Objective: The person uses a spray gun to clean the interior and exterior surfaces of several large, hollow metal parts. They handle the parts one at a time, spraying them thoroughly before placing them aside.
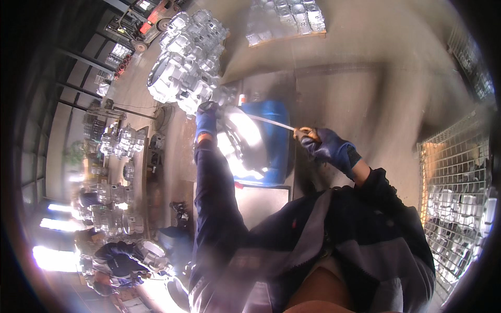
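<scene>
Glaring in the light, a silvery cast metal housing (241,138) lies in front of me against a blue plastic drum (280,143). My left hand (206,119), in a blue glove with an orange cuff, is closed at the housing's far left edge; its fingertips are partly hidden. Wrapped in a dark blue glove, my right hand (329,147) grips a long thin file-like tool (274,123) by its tan handle end. The tool's pale shaft points left across the drum, and its tip reaches the housing's far side. Glare hides whether they touch.
Stacked metal castings (190,57) stand close beyond my left hand. A wire-mesh cage (456,203) with metal parts stands at right, and a loaded pallet (286,23) lies far ahead. Another person (117,263) bends over parts at lower left. A red forklift (148,23) is far left.
</scene>
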The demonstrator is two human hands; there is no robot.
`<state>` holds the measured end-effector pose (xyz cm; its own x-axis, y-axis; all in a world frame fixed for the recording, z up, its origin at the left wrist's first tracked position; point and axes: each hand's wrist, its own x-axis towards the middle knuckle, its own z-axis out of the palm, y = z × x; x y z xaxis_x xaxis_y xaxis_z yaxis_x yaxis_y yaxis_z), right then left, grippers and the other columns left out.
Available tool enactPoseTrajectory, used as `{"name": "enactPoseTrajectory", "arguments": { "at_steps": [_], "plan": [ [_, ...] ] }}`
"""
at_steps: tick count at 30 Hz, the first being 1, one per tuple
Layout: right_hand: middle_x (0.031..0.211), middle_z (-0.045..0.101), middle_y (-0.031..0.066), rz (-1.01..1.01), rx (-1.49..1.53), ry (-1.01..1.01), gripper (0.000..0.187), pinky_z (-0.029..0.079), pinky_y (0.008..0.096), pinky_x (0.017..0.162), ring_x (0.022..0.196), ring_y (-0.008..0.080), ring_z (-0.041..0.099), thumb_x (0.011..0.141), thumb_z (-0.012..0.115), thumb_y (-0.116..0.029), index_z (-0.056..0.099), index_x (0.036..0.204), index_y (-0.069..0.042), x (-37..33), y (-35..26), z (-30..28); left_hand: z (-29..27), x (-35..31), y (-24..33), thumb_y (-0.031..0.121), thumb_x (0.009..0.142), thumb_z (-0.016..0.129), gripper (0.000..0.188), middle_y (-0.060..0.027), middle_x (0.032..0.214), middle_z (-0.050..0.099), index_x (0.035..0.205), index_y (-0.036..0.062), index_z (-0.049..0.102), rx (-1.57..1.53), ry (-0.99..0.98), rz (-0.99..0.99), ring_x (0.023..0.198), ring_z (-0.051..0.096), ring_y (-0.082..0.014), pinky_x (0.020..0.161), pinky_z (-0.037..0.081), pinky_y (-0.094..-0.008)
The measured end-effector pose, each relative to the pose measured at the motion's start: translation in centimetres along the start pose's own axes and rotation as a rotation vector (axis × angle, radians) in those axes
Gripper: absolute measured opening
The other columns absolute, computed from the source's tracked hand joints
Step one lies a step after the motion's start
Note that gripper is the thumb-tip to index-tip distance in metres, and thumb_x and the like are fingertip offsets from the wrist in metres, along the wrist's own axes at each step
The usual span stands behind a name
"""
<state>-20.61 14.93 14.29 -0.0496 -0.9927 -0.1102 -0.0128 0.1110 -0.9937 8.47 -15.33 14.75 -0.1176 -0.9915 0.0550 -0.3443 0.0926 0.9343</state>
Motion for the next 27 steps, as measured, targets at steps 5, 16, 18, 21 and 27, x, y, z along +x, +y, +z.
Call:
{"name": "enactPoseTrajectory", "arguments": {
  "at_steps": [5,16,18,21,27],
  "plan": [
    [0.099,0.062,0.0072,-0.048,0.059,-0.156,0.035,0.047,0.0257,0.078,0.086,0.0134,0.057,0.093,0.052,-0.012,0.052,0.125,0.0,1.3,0.5,-0.1,0.4,-0.4,0.6,0.009,0.086,0.064,0.013,-0.0037,0.072,0.063,0.097,0.0056,0.06,-0.046,0.013,-0.02,0.056,0.054,-0.0121,0.055,0.044,-0.027],
    [0.124,0.055,0.013,-0.049,-0.224,-0.243,0.033,0.043,0.0275,0.089,0.108,0.0194,0.054,0.094,0.049,-0.013,0.052,0.124,0.001,2.7,-0.6,-0.2,0.6,-0.3,0.4,0.008,0.087,0.063,0.011,-0.0038,0.072,0.064,0.097,0.006,0.06,-0.084,0.016,-0.021,0.057,0.054,-0.0121,0.056,0.044,-0.027],
    [0.133,0.05,0.0134,0.038,-0.171,-0.273,0.032,0.041,0.0292,0.097,0.119,0.023,0.05,0.096,0.046,-0.011,0.052,0.125,0.0,3.1,-0.4,-0.3,0.5,-0.2,0.2,0.015,0.087,0.066,0.01,-0.0022,0.069,0.066,0.094,0.0073,0.064,-0.016,0.004,0.0,0.055,0.055,-0.0117,0.057,0.045,-0.0281],
    [0.133,0.05,0.0134,-0.042,-0.302,-0.328,0.032,0.04,0.0297,0.1,0.122,0.023,0.049,0.097,0.043,-0.009,0.05,0.127,0.0,3.3,-0.8,-0.8,0.4,-0.5,0.5,0.016,0.088,0.065,0.012,-0.002,0.072,0.067,0.096,0.0072,0.063,-0.051,0.012,0.033,0.056,0.055,-0.0116,0.057,0.045,-0.028],
    [0.1,0.053,0.003,-0.002,-0.081,-0.248,0.03,0.041,0.0226,0.079,0.09,0.0108,0.049,0.096,0.05,-0.023,0.056,0.118,-0.003,2.4,-2.8,-1.9,0.6,-1.4,1.0,0.009,0.087,0.065,0.014,-0.0033,0.074,0.063,0.098,0.006,0.057,-0.061,0.016,-0.002,0.057,0.054,-0.0111,0.054,0.043,-0.0264]
  ]
}}
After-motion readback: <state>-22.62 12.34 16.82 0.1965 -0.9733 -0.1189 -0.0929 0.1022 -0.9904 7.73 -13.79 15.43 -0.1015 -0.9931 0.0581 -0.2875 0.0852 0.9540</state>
